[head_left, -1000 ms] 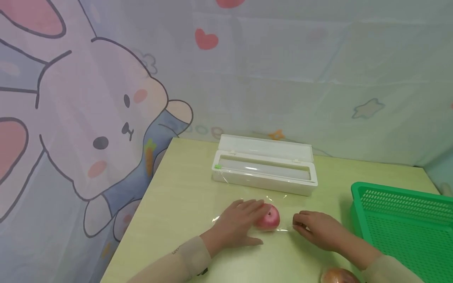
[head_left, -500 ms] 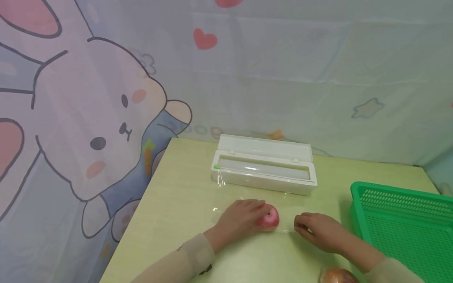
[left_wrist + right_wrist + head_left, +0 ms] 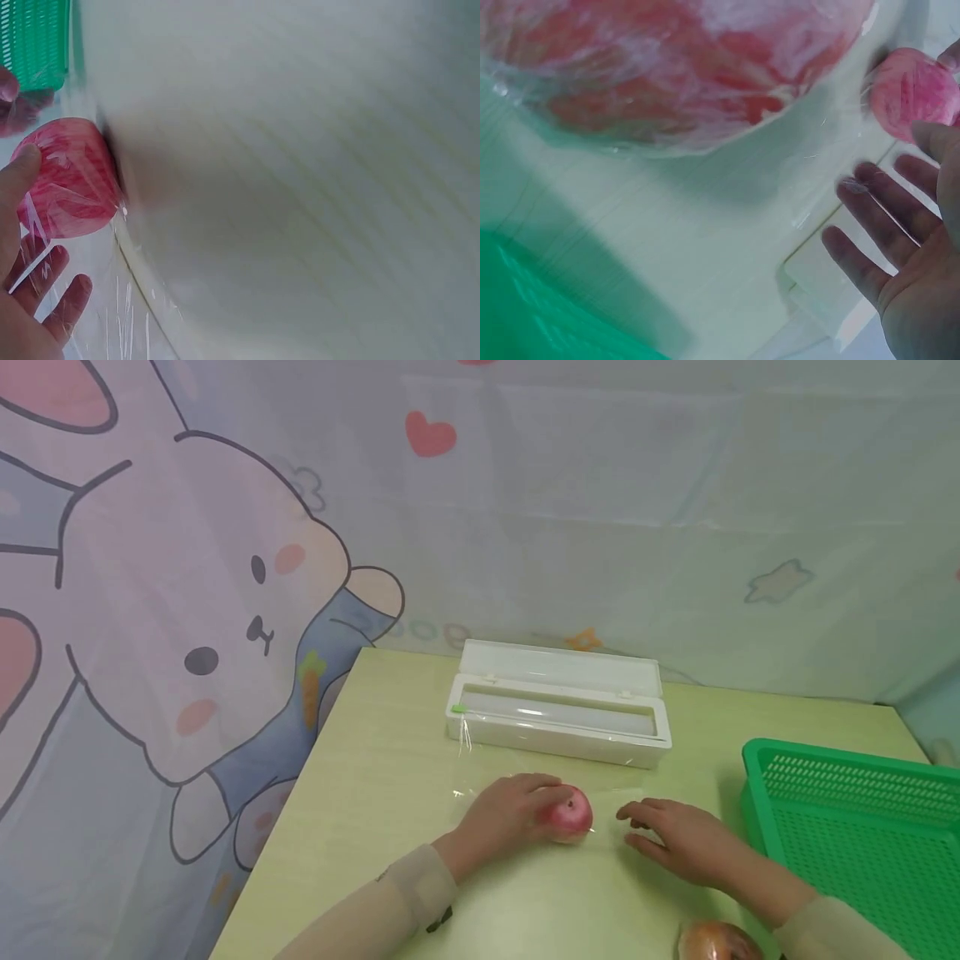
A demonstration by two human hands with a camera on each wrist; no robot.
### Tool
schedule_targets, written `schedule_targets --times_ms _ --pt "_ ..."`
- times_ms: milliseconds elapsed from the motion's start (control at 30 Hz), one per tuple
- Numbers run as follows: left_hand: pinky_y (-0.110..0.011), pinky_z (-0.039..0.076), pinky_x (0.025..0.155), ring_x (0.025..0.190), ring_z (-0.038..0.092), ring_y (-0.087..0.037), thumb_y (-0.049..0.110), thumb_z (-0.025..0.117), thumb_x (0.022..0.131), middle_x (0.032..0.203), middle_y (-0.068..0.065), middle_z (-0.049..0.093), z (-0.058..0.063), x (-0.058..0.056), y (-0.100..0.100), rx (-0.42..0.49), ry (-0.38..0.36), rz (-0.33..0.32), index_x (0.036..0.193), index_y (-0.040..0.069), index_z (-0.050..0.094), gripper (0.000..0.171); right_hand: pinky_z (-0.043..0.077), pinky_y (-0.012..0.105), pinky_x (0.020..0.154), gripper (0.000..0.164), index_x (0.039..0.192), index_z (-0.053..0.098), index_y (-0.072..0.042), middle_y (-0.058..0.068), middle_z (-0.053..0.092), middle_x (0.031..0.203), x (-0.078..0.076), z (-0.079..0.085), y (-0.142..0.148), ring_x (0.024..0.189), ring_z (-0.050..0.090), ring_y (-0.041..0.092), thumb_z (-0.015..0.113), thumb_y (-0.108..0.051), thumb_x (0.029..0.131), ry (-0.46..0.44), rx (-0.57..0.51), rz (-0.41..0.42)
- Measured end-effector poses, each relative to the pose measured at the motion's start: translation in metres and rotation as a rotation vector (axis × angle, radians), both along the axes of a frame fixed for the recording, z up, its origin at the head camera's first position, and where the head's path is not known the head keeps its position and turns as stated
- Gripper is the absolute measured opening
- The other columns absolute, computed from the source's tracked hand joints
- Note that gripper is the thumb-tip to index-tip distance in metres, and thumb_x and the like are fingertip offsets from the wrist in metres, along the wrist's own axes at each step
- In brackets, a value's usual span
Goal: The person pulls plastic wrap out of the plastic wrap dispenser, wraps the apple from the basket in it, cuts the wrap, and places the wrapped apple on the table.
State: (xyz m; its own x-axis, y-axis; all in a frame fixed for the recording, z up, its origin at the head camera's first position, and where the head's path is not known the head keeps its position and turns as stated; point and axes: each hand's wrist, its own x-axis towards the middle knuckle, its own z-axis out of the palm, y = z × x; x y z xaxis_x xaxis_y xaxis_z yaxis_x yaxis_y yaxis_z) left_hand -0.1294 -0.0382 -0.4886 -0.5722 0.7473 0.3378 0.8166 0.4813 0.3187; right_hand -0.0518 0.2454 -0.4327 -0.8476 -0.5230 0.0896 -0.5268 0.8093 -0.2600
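Note:
In the head view a pinkish-red apple (image 3: 572, 814) sits on the table, in front of a white cling film dispenser (image 3: 558, 747). My left hand (image 3: 504, 814) holds the apple from the left; in the left wrist view the thumb (image 3: 22, 171) lies on its side, with clear cling film (image 3: 124, 315) over apple and fingers. To the right, my right hand (image 3: 678, 842) hovers apart from the apple. Its fingers (image 3: 877, 225) are spread in the right wrist view, with a bit of film at one fingertip.
A green plastic basket (image 3: 761, 814) stands at the right. Near the front edge lies a film-wrapped red-brown fruit (image 3: 716, 941), large in the right wrist view. The dispenser's lid (image 3: 562, 667) is raised, and a printed curtain (image 3: 562, 510) hangs behind the table.
My left fingers have drawn in round the apple. My right hand's fingers, closed together earlier, have parted. The film by the dispenser's left end has bunched into bright creases.

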Motion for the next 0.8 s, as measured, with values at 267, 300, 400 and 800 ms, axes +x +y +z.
schedule_targets --times_ms 267,300,400,800 --pt "-0.037 0.053 0.109 0.129 0.066 -0.018 0.052 0.078 0.095 0.142 0.003 0.068 0.007 -0.005 0.003 -0.065 -0.103 0.013 0.144 0.027 0.068 0.057 0.06 0.053 0.095 0.078 0.154 0.054 -0.009 0.013 0.067 0.134 -0.004 0.008 -0.018 0.121 0.067 0.035 0.087 -0.039 0.09 -0.035 -0.011 -0.037" --pt "-0.038 0.053 0.109 0.129 0.066 -0.018 0.051 0.078 0.095 0.143 0.002 0.067 0.008 -0.005 0.003 -0.07 -0.108 0.011 0.145 0.026 0.068 0.056 0.059 0.055 0.096 0.08 0.155 0.052 -0.008 0.015 0.066 0.135 -0.005 0.008 -0.021 0.122 0.066 0.037 0.087 -0.041 0.09 -0.062 -0.013 -0.043" --pt "-0.038 0.053 0.109 0.13 0.065 -0.019 0.05 0.078 0.095 0.143 0.002 0.067 0.008 -0.006 0.002 -0.077 -0.112 0.003 0.144 0.025 0.069 0.055 0.059 0.059 0.097 0.086 0.156 0.049 -0.006 0.02 0.065 0.138 -0.01 0.008 -0.028 0.125 0.064 0.041 0.088 -0.042 0.088 -0.136 -0.028 -0.054" --pt "-0.035 0.051 0.111 0.131 0.064 -0.016 0.045 0.078 0.097 0.143 0.004 0.067 0.006 -0.008 0.002 -0.061 -0.148 -0.004 0.144 0.024 0.068 0.052 0.059 0.058 0.096 0.075 0.145 0.058 -0.001 0.016 0.07 0.129 -0.024 -0.006 -0.038 0.115 0.069 0.036 0.087 -0.041 0.09 -0.185 -0.105 -0.057"
